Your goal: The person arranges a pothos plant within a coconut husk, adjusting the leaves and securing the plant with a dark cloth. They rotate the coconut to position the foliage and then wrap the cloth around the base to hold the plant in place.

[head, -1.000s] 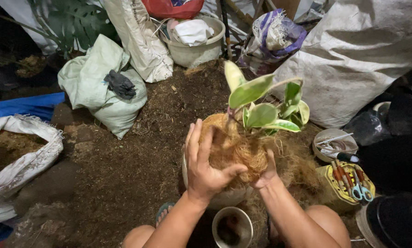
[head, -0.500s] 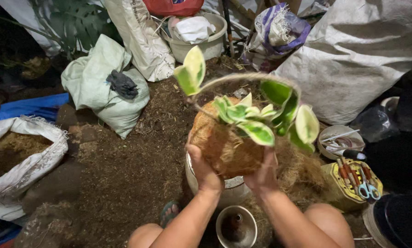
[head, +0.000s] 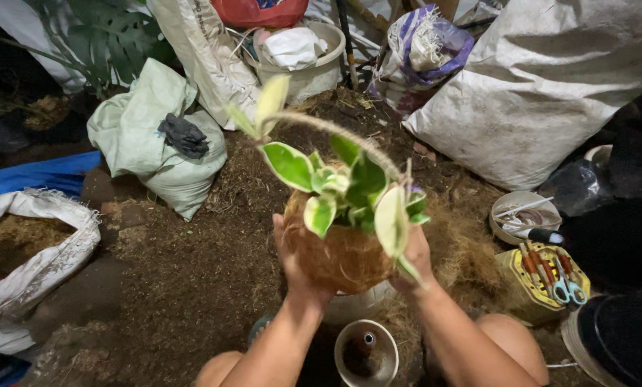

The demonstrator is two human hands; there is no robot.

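Observation:
A round ball of brown coconut fibre is lifted up in front of me, cupped between both hands. My left hand presses its left side and my right hand holds its right side. A plant with green and cream leaves grows out of the top, and one long stem arches up to the left. Below the ball stand a pale bowl and a small round pot between my knees.
Loose brown soil covers the ground. An open white sack of fibre lies at left, a pale green sack behind it, a large grey sack at right. A yellow tin with scissors sits at right, a bucket at the back.
Both hands have raised the fibre ball from the bowl and shifted to its lower sides. The plant has turned, and the long stem now arches to the left.

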